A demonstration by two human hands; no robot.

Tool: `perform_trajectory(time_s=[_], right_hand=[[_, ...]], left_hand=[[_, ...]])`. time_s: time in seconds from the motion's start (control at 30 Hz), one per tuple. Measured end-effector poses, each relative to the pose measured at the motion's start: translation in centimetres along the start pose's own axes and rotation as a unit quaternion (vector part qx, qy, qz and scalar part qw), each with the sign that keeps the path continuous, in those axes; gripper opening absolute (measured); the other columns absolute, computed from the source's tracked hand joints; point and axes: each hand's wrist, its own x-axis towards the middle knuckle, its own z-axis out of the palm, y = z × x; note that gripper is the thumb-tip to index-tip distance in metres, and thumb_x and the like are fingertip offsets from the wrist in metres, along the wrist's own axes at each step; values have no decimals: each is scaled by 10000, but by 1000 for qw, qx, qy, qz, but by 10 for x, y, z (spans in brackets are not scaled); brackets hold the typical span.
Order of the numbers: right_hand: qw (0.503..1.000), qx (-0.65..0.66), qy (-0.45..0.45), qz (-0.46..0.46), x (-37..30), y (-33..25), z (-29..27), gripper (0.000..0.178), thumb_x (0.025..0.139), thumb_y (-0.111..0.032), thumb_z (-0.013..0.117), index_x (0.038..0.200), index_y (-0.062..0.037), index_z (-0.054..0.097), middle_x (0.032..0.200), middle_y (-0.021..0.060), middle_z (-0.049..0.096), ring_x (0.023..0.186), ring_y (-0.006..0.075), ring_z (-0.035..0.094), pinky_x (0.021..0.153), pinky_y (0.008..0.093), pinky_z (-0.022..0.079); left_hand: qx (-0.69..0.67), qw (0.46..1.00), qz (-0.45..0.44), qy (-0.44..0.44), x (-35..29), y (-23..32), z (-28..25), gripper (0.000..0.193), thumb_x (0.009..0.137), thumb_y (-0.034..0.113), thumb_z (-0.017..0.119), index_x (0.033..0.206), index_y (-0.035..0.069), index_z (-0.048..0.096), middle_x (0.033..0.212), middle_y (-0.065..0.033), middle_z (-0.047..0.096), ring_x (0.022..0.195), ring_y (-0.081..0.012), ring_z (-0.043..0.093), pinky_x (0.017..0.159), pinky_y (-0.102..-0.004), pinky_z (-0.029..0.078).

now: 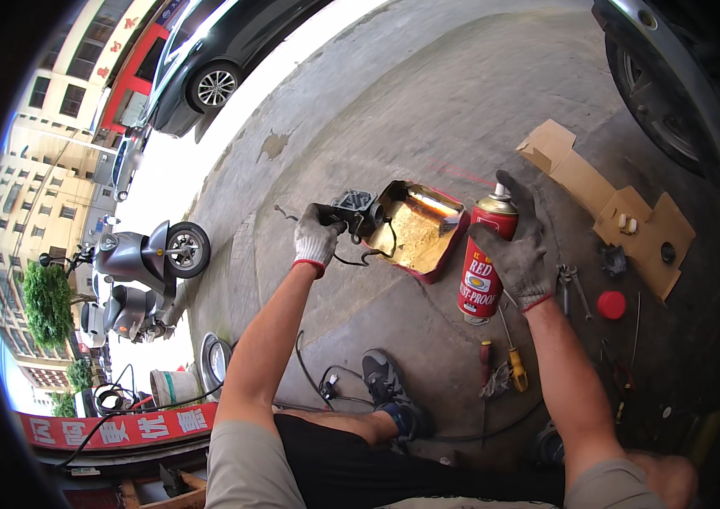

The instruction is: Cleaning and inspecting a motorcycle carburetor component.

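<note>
One dark mechanical part [355, 204] with a cable is gripped in the gloved left hand [318, 231], at the left edge of a red-rimmed tray [422, 274]. The gloved right hand [514, 246] is wrapped around a red spray can [476, 280], to the right of the tray. A brush [449, 225] sits in the tray. Two screwdrivers [517, 370], wrenches [579, 293], a red cap [611, 305] and a cardboard sheet [582, 178] lie on the floor [360, 314].
</note>
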Motion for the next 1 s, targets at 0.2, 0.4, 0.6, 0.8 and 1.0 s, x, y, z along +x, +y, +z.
perform_trajectory(time_s=[0.2, 0.4, 0.6, 0.8, 1.0], right_hand=[[972, 165, 136, 96, 6, -19, -14, 694, 754, -107, 772, 1372, -50, 464, 1191, 185, 572, 1132, 307, 569, 983, 409, 485], [989, -116, 40, -79, -4, 14, -10, 777, 689, -101, 790, 1393, -117, 462, 1169, 184, 563, 1067, 354, 581, 895, 438, 504], [962, -201, -47, -181, -30, 11, 23, 776, 681, -135, 804, 1372, -191, 456, 1103, 189, 555, 996, 377, 595, 820, 474, 519], [953, -229, -83, -179, -36, 1, 36, 735, 694, -197, 796, 1351, -209, 468, 1120, 167, 523, 952, 373, 607, 743, 473, 538], [951, -241, -80, -177, -39, -4, 42, 720, 707, -202, 788, 1354, -205, 472, 1122, 182, 520, 936, 382, 619, 736, 471, 545]], left_hand=[[-35, 999, 22, 3, 8, -14, 4, 307, 746, 79, 779, 1013, 10, 642, 887, -133, 728, 780, -226, 693, 696, -344, 535], [-73, 997, 25, -8, 13, -21, 6, 292, 760, 39, 764, 1017, 0, 630, 924, -126, 720, 828, -198, 686, 744, -318, 538], [-135, 991, 8, -21, 10, -23, 4, 265, 801, 7, 729, 1029, -41, 602, 934, -136, 704, 853, -190, 672, 778, -296, 536], [-135, 991, 14, -18, 9, -26, 3, 270, 807, 29, 735, 1032, -43, 604, 959, -138, 702, 867, -196, 668, 792, -304, 531], [-126, 992, 7, -23, 7, -21, 3, 275, 807, 26, 738, 1035, -41, 600, 969, -137, 703, 875, -201, 669, 797, -302, 532]])
